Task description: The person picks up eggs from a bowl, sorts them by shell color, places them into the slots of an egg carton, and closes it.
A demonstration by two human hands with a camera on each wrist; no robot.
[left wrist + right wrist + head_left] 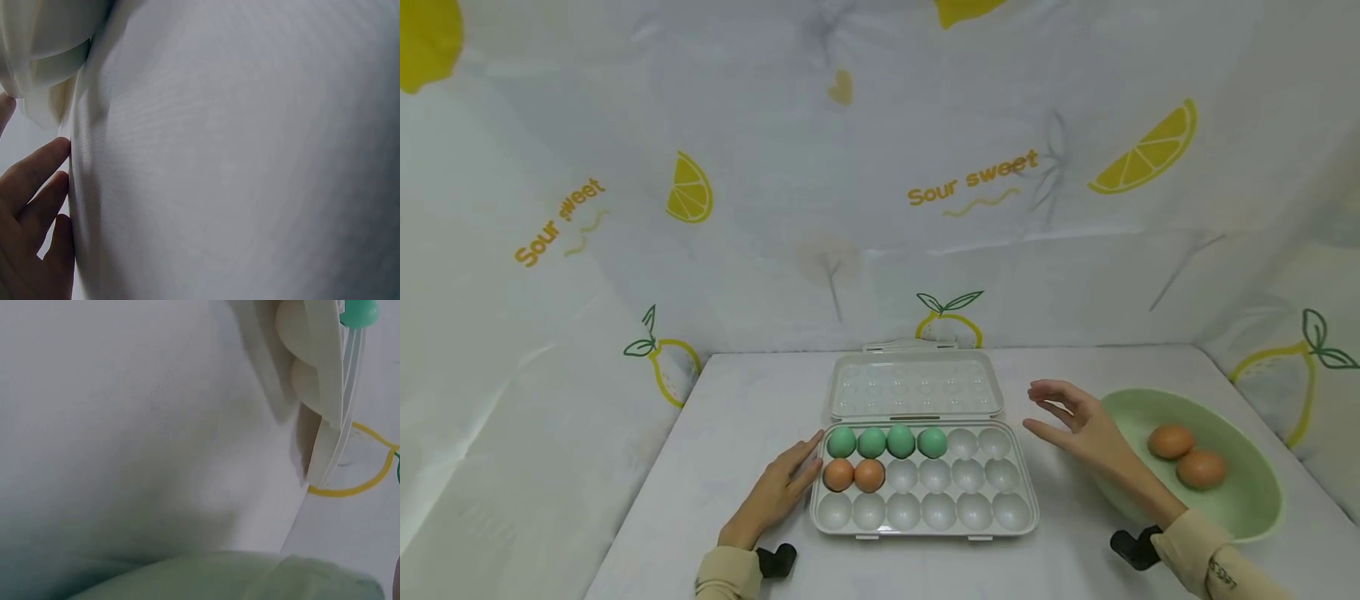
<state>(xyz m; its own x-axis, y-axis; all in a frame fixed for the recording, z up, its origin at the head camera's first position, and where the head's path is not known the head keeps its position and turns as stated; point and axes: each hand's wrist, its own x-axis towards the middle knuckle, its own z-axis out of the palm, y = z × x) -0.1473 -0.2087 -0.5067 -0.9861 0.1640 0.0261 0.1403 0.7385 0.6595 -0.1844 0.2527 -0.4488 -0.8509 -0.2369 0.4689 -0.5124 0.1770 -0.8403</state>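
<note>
Head cam: looks fwd and down from above the table's near edge, wide, whole egg tray [925, 487] in view. Left wrist cam: very low and close, faces along the tablecloth [237, 162] twd the tray's corner. Right wrist cam: low, close, sees tray edge and green bowl [219, 578] rim. All three share the tray.

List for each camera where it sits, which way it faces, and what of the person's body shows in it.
Head: worn on the head, looks forward and down at the egg tray, green bowl, both hands, sleeves.
Left wrist: low on the table, faces the tray's side wall; left hand fingers show.
Right wrist: low, looks past the bowl's rim to the tray; no hand clearly shows.
Shared: all three views show the tray.
</note>
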